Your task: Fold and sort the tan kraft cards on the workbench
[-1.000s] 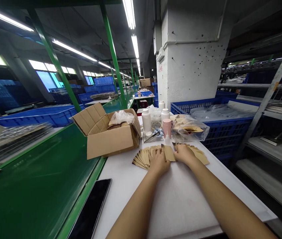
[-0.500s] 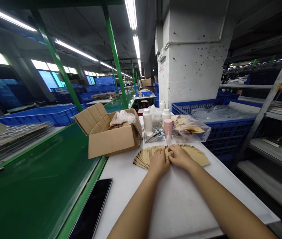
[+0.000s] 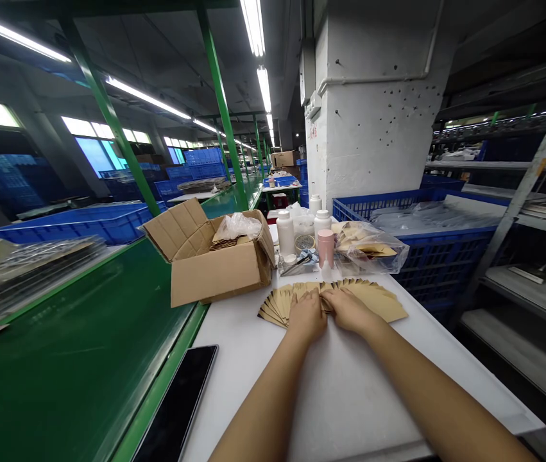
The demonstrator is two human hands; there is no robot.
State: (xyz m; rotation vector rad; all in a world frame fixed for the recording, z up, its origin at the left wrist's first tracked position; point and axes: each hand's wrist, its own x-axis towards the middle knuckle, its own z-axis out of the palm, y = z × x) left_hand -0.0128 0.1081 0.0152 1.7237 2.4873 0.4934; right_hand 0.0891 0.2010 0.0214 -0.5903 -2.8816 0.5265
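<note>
On the white table, a wide fan of brown kraft paper pieces (image 3: 376,300) lies spread, overlapping, with dark edges at the left end. My left hand (image 3: 307,312) rests on the left-middle of the fan, fingers laid over the paper. Just beside it, my right hand (image 3: 348,308) lies on the middle of the fan, its fingers bent slightly and touching the paper. Both hands point inward and nearly meet. What lies under the fingertips is partly hidden.
An open cardboard box (image 3: 219,273) stands at the left, beside a green conveyor belt (image 3: 75,359). Behind the fan are white bottles (image 3: 285,234), a pink bottle (image 3: 325,249) and a plastic bag (image 3: 373,247). A phone (image 3: 176,401) lies front left. A blue crate (image 3: 421,263) stands right.
My right hand has lowered from raised, curled fingers to lie flatter on the paper fan. My left hand has barely moved, and the fan looks much the same.
</note>
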